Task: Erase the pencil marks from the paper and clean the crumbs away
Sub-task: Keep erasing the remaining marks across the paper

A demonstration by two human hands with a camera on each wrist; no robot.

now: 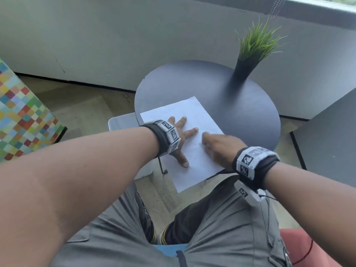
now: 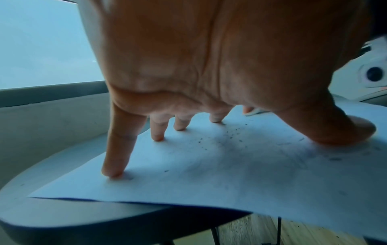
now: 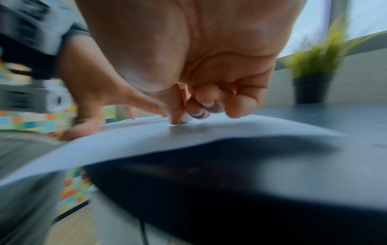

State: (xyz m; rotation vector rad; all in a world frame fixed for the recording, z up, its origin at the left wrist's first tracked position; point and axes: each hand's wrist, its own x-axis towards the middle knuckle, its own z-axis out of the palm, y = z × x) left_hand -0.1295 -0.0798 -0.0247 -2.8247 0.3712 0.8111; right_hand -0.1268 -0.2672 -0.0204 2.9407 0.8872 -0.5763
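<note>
A white sheet of paper (image 1: 189, 120) lies on the round dark table (image 1: 240, 112), its near corner hanging over the table's edge. My left hand (image 1: 180, 137) presses the paper (image 2: 209, 182) flat with spread straight fingers (image 2: 114, 170). Faint grey smudges and dark eraser crumbs (image 2: 232, 135) lie on the sheet between those fingers and the thumb. My right hand (image 1: 215, 145) is blurred and pinches a small white eraser (image 3: 186, 119) between thumb and fingers, its tip touching the paper (image 3: 146, 142).
A black pot with green grass-like plant (image 1: 248, 60) stands at the table's far right. A checkered multicoloured block (image 1: 23, 116) is on the left, a grey wall (image 1: 115, 39) behind. My grey-trousered legs (image 1: 221, 218) are below the table edge.
</note>
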